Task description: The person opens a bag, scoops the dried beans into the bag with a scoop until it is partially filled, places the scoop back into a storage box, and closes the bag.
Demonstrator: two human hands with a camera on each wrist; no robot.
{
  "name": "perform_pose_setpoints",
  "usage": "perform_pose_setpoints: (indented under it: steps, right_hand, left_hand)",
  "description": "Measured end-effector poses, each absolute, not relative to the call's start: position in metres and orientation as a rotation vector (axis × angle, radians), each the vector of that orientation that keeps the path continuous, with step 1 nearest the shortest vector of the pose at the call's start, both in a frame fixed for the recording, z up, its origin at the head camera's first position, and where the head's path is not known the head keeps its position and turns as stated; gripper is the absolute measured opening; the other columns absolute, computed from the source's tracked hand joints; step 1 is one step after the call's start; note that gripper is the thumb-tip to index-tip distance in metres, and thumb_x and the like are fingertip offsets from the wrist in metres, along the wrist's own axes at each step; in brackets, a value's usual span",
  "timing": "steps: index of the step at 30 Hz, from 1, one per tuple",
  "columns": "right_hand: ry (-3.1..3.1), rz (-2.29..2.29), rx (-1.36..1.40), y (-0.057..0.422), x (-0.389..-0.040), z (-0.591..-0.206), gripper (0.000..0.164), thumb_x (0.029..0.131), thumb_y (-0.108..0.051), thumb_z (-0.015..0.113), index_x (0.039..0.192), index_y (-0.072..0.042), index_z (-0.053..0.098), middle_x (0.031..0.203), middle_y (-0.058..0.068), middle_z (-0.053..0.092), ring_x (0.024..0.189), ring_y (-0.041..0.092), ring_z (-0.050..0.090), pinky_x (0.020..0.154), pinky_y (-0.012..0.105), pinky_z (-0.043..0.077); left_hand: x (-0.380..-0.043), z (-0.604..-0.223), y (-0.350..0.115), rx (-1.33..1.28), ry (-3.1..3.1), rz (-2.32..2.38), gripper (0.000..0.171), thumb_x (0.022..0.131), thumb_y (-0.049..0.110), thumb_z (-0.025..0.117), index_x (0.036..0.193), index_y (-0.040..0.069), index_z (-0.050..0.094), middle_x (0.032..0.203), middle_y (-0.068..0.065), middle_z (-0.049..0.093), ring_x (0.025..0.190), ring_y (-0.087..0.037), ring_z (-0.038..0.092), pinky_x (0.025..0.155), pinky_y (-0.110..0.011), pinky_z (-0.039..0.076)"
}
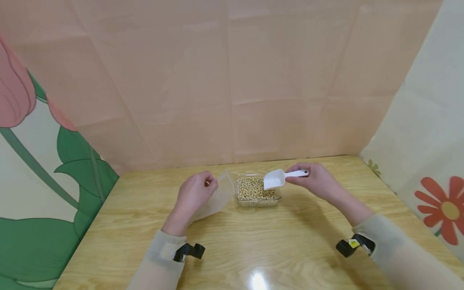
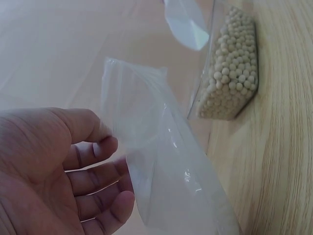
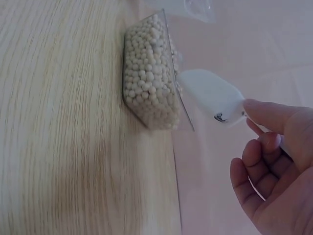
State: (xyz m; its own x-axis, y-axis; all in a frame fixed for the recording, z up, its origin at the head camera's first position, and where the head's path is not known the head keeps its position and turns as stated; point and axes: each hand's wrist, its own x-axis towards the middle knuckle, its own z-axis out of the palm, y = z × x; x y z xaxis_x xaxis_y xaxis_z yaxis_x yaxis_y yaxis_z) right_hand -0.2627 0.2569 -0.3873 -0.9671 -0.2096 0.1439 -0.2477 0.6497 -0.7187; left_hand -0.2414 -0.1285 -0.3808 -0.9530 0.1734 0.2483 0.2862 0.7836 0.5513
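back wall [image 1: 232,80]: pink, creased
left wall [image 1: 45,133]: pale, pink tulips [image 1: 14,88], green leaves [image 1: 32,249]
right wall [image 1: 417,121]: pale, yellow-centred red flower [image 1: 449,210]
table [image 1: 232,249]: light wood grain, glossy
glare [image 1: 259,280]: white, on table, near side

The person wears long, pale beige sleeves: the left sleeve [image 1: 154,274] and the right sleeve [image 1: 417,255] each end in a greyer cuff on the far side. The left cuff [image 1: 168,250] bears a lighter, squarish patch. Beside it sits a small, blocky black wrist camera [image 1: 189,251] — its right counterpart [image 1: 346,248], equally black and angular, carries a bright yellow label [image 1: 353,243]. Both hands [image 1: 193,192] [image 1: 315,180] are bare.
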Motion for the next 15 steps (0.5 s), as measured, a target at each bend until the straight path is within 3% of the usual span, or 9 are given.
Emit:
perform_pose_setpoints:
  steps: [15]
  right_hand:
    - [-2.812, 1.122, 0.492, 0.2521, -0.2658, -0.3817, 0.022, 0.098, -0.029, 0.086, 0.113, -0.012, 0.082, 0.094, 0.000, 0.076, 0.078, 0.019, 0.062, 0.066, 0.032, 0.048]
  left_hand:
    - [-0.2425, -0.3828, -0.1290, -0.358, -2.786, -0.908, 0.013, 0.104, 0.015, 0.065, 0.094, 0.013, 0.073, 0.081, 0.001, 0.066, 0.063, -0.018, 0.051, 0.062, -0.035, 0.043]
